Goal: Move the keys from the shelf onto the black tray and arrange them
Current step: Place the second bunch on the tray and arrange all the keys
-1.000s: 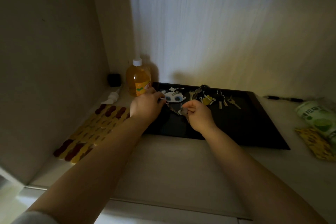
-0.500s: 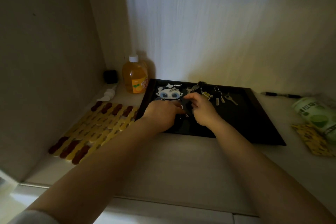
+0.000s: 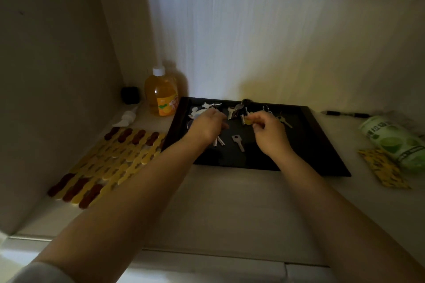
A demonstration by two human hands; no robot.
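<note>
The black tray (image 3: 322,163) lies on the shelf against the back wall. A single silver key (image 3: 238,143) lies loose in its middle. My left hand (image 3: 207,125) rests over a key set with a white charm (image 3: 199,110); two of its keys (image 3: 219,141) stick out under the palm. My right hand (image 3: 270,132) hovers over the tray with curled fingers, thumb and forefinger slightly apart beside a yellow-tagged key (image 3: 248,121). A dark key bunch (image 3: 238,108) sits at the tray's back edge. More keys (image 3: 284,120) lie behind my right hand.
An orange bottle (image 3: 161,96) and a small black box (image 3: 130,95) stand at the back left. A yellow-and-brown mat (image 3: 108,163) lies left of the tray. A pen (image 3: 345,114), a green packet (image 3: 395,142) and a yellow patterned pouch (image 3: 384,167) lie to the right.
The single silver key now lies free on the tray. My hands have parted: the left has gone back toward the white charm, the right toward the yellow-tagged key.
</note>
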